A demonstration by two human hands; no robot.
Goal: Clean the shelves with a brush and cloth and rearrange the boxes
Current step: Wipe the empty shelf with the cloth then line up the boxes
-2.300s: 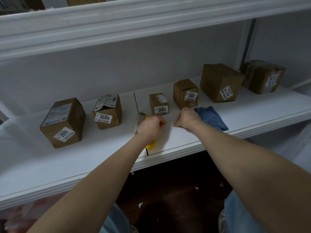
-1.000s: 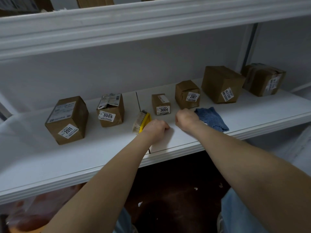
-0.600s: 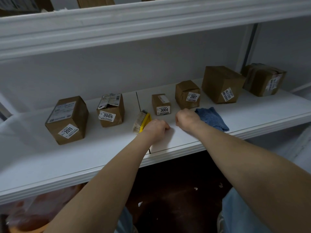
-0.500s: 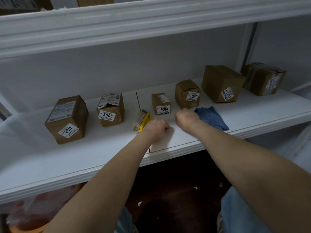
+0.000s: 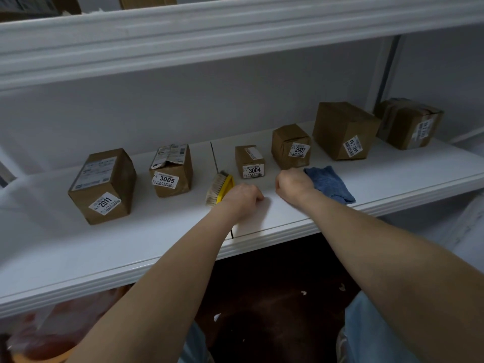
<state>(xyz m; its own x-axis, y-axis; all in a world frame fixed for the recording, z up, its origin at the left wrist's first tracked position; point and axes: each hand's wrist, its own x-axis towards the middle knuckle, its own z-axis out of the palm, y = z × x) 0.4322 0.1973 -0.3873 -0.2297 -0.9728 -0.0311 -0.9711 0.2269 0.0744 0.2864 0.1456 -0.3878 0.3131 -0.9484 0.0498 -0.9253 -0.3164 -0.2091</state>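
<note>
The left hand (image 5: 242, 199) hides the brush (image 5: 220, 186) handle — the right hand (image 5: 293, 186) (fist curled) covers a corner of the cloth (image 5: 330, 184).

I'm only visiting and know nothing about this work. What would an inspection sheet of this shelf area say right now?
Surface: white shelf, two boards meeting at a seam.
Job's things: yellow brush, bristles facing left; blue cloth, crumpled; a row of box 2011, box 3005, box 3004, box 2007, larger box, taped box.
Clutter: white scraps on the dark floor below.
Hands: left hand grips the brush; right hand fisted against the cloth's edge, grip unclear.
Cables: nothing seen.
Surroundings: upper shelf overhead; grey back wall.
</note>
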